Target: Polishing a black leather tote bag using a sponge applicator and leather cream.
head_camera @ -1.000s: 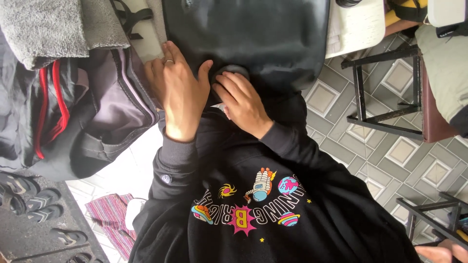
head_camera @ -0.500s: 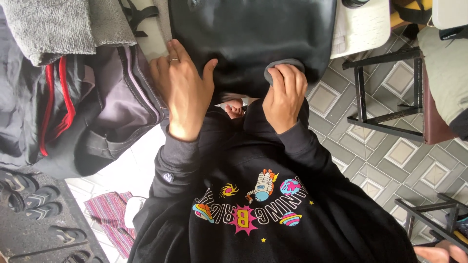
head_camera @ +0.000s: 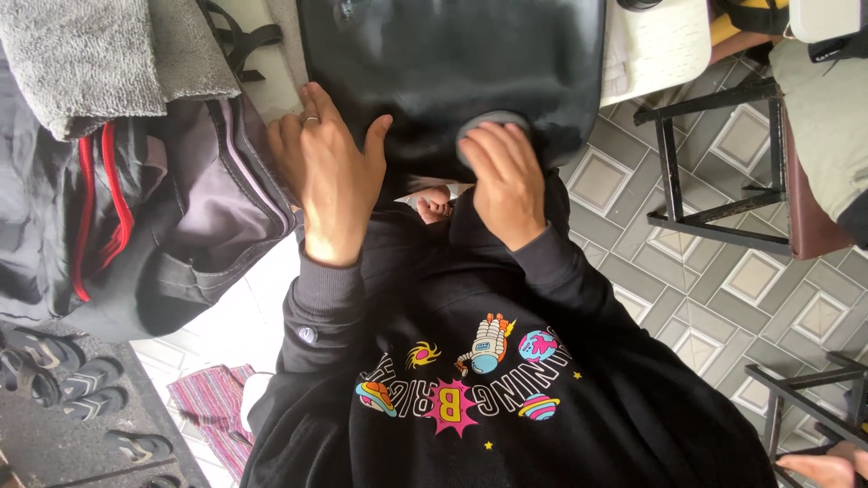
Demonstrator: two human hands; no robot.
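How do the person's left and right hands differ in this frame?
The left hand wears a ring; the right hand shows none. The left hand lies flat with thumb spread at the left edge of the black bag; the right hand's fingers are together, bent over a grey rounded piece at the bag's lower edge. Both come from black sleeves and rest on the black bag.
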